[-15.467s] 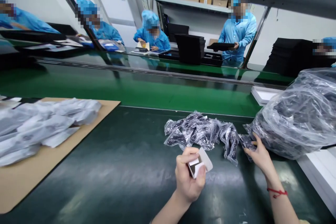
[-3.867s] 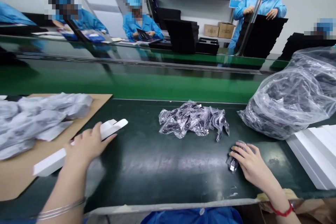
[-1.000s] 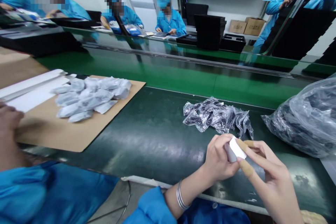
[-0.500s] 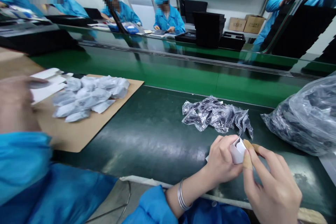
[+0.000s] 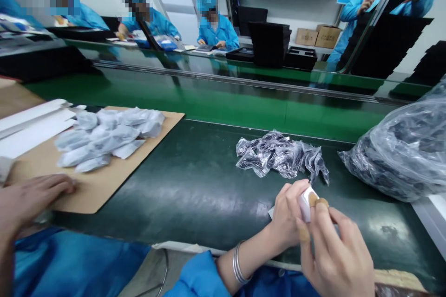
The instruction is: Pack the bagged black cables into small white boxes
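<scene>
My left hand (image 5: 287,216), with silvery bangles at the wrist, is closed around a small white box (image 5: 305,204). One end of the box points up and to the right. At that end are the fingertips of my right hand (image 5: 336,246), some in tan finger covers, pressing on the end flap while the thumb rests near the side. Just behind my hands lies a pile of clear plastic bags (image 5: 278,153) with dark items inside. Part of the box is hidden by my fingers.
A large clear bag (image 5: 400,148) of dark items stands at right. At left, wrapped grey-white packets (image 5: 104,137) lie on a cardboard sheet (image 5: 87,197) with white carton pieces (image 5: 35,125). A co-worker's hand (image 5: 38,195) is beside them. Several people work beyond the green conveyor (image 5: 244,102).
My right fingertips have moved onto the box's end, where the opening and raised flap showed before. The co-worker's hand at left has come down from the white cartons to the cardboard's near edge.
</scene>
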The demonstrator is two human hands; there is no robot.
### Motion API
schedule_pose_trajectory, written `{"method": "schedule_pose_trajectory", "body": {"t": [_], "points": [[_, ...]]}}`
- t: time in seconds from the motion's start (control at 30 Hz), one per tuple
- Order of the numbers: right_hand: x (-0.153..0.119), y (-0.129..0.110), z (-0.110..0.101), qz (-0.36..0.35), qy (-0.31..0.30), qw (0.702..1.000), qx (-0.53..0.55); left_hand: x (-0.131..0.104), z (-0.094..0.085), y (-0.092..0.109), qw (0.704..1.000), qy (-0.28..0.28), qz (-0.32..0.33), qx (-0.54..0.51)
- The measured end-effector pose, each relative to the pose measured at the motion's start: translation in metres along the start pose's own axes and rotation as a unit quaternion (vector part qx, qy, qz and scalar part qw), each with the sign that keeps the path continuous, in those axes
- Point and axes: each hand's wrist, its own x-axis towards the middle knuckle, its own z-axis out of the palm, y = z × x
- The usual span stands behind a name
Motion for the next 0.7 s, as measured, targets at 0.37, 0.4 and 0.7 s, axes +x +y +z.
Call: {"method": "schedule_pose_trajectory", "body": {"t": [0.37,0.4,0.7], "points": [[-0.023,-0.014,-0.003,-0.063,0.007,0.998,-0.015,-0.015,-0.012,0.007,0.999,-0.002,0.033,0.020],[-0.023,-0.013,-0.004,-0.073,0.007,0.997,-0.020,-0.014,-0.012,0.009,0.999,-0.004,0.030,0.017],[-0.039,0.036,-0.003,0.344,-0.152,0.832,0.408,-0.021,-0.014,-0.001,0.993,-0.072,0.094,0.021]]}}
